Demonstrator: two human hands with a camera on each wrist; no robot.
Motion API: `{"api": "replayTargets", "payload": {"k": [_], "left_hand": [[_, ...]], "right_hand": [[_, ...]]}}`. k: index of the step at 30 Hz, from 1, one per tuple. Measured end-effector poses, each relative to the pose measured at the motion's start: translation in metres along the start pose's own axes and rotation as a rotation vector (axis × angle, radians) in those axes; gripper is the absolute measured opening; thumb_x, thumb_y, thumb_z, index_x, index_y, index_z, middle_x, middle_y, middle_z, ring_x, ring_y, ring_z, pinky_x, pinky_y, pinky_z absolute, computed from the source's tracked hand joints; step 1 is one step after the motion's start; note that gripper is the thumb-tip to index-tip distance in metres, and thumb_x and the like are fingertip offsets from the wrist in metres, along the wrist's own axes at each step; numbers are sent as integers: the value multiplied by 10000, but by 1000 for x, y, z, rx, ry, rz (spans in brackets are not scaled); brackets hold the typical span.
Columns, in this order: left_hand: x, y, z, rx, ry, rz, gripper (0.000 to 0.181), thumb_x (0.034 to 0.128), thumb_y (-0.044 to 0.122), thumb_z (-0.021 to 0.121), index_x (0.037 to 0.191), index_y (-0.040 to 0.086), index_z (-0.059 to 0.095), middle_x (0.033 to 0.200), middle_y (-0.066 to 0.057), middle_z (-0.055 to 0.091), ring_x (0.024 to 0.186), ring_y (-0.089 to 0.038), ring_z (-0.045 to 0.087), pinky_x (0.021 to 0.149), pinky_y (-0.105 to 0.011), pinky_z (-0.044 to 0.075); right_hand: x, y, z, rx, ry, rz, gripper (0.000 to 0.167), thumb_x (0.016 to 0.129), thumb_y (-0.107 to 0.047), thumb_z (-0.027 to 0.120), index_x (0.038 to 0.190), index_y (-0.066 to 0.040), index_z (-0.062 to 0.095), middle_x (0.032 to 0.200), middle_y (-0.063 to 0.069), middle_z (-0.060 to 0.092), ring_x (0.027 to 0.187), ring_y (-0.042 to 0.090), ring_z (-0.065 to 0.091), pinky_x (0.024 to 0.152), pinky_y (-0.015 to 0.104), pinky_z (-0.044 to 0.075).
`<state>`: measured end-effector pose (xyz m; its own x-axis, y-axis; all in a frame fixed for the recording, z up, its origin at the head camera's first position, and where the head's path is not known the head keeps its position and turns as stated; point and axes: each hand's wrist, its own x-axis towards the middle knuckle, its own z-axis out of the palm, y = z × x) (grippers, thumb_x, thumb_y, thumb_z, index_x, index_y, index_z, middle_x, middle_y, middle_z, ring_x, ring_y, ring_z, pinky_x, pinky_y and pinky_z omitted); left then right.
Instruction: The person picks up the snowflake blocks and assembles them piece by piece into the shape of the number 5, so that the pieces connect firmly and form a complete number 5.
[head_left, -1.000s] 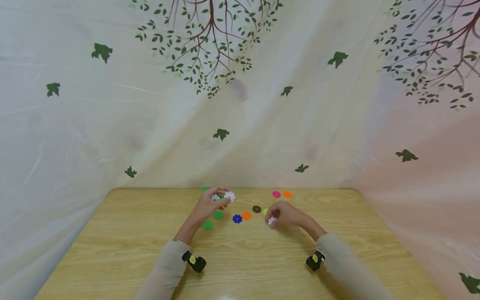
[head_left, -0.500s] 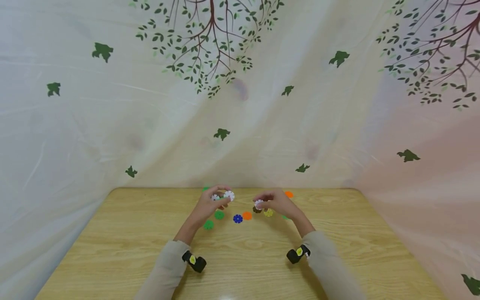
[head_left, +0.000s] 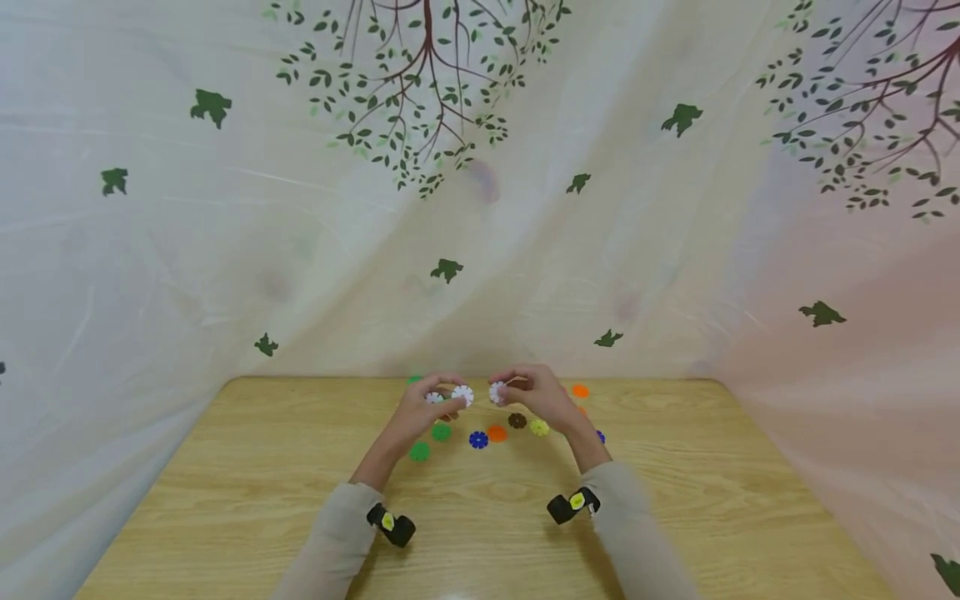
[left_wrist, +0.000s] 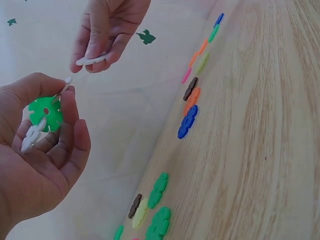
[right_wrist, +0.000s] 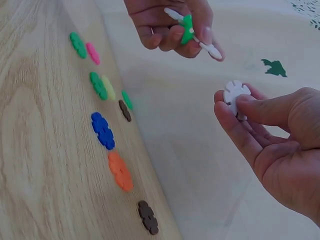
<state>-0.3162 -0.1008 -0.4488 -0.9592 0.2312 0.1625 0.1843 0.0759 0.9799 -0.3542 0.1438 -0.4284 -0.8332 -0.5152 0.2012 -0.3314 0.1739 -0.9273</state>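
Left hand pinches the green-and-white piece, right hand a white disc, both just below centre in the head view, near but apart. Only fingertip grips, so a crooked shove could probably ping one onto the table.

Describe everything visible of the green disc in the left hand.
The green disc is bright, flat and round, with a notched rim and a small central hole; it looks like plastic. Two white discs join its edge on opposite sides, apparently slotted in. The left hand holds the joined discs above the table. Whether the hand touches the green piece itself is hard to tell.
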Motion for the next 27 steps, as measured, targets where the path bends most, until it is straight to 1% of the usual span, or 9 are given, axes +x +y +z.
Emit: {"api": "replayTargets", "payload": {"k": [2, 5, 6, 7, 9, 16, 20, 23, 27], "left_hand": [[0, -1, 0, -4, 1, 0, 332, 932, 108, 736, 1237, 2, 661, 968, -122, 712, 797, -256, 691, 795, -495, 611], [1, -1, 0, -9, 17, -4, 322, 925, 95, 738, 1227, 6, 673, 959, -113, 715, 822, -334, 698, 806, -528, 606], [1, -1, 0, -9, 23, -6, 323, 923, 94, 738, 1227, 7, 675, 960, -110, 716, 838, -360, 697, 809, -537, 604], [1, -1, 0, -9, 28, -8, 320, 922, 96, 739, 1225, 14, 681, 965, -111, 717, 855, -389, 694, 815, -554, 599], [1, 0, 0, -7, 35, -10, 325, 923, 109, 742, 1230, 19, 683, 979, -119, 716, 890, -443, 683, 818, -560, 596], [1, -1, 0, 0, 46, -11, 326, 933, 112, 731, 1240, 17, 677, 1011, -136, 704, 862, -378, 684, 814, -524, 605], [1, -1, 0, 6, 40, -6, 305, 941, 110, 723, 1230, 25, 682, 1015, -128, 696, 842, -338, 691, 810, -517, 610], [1, -1, 0, 12, 27, -3, 318, 949, 114, 715, 1244, 5, 670, 1024, -133, 685, 832, -317, 693, 809, -506, 612], [1, -1, 0, 25, 14, 5, 341, 957, 122, 709, 1258, -25, 650, 1037, -163, 672, 824, -294, 690, 798, -468, 616]], "right_hand": [[1, -1, 4, 27, 15, 3, 235, 997, -11, 618, 1198, 103, 659, 1177, 309, 662, 929, 215, 741, 887, 442, 619], [1, -2, 7, 41, 35, -9, 227, 1000, -24, 620, 1182, 108, 653, 1146, 286, 660, 959, 354, 739, 854, 371, 629], [1, -2, 8, 42, 38, -13, 225, 1000, -31, 624, 1179, 103, 652, 1136, 279, 661, 964, 385, 733, 847, 363, 630], [1, -2, 9, 37, 41, -15, 220, 999, -40, 630, 1172, 93, 655, 1129, 271, 664, 956, 371, 736, 840, 362, 631], [1, -2, 9, 31, 46, -20, 205, 995, -51, 641, 1154, 76, 660, 1108, 271, 669, 980, 437, 709, 822, 352, 633], [0, -2, 11, 21, 56, -21, 181, 971, -56, 679, 1107, 62, 658, 1056, 282, 689, 854, 163, 694, 777, 284, 620], [-1, -3, 14, 31, 65, -22, 180, 959, -61, 698, 1083, 63, 659, 1036, 286, 698, 882, 278, 710, 768, 296, 624], [0, -4, 17, 21, 70, -23, 177, 952, -70, 710, 1064, 59, 662, 1024, 283, 704, 900, 354, 709, 776, 350, 633], [1, -3, 20, 21, 76, -33, 173, 957, -65, 702, 1057, 68, 655, 1028, 286, 704, 855, 209, 723, 829, 494, 620]]}}
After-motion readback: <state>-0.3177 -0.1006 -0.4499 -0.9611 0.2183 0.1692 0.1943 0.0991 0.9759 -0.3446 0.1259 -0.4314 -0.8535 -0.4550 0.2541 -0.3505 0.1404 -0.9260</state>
